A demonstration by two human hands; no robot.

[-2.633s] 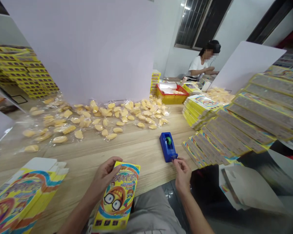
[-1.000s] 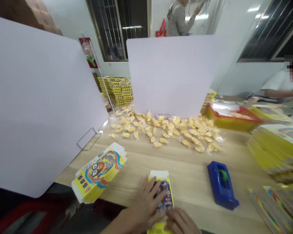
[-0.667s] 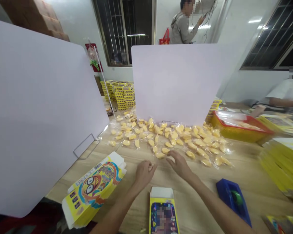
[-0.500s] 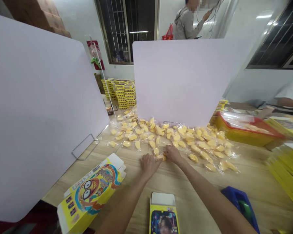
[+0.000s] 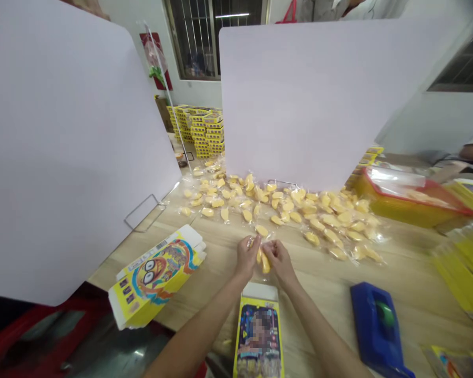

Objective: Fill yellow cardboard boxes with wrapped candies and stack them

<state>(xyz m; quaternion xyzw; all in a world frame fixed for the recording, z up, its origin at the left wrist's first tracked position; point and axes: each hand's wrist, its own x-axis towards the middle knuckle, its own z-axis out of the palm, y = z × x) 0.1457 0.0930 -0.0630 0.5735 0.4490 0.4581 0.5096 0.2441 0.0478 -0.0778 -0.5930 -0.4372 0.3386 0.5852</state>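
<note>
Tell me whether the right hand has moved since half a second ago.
Yes: the right hand has drawn back from the far white board, toward the central yellow box.

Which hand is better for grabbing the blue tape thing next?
Probably the right hand: the blue tape dispenser is nearer to it than to the left hand. Both are holding wrapped yellow pieces, though.

The person's ungloved left hand and ungloved right hand joined slim wrists; the bare left forearm and bare right forearm widened smoothly.
</note>
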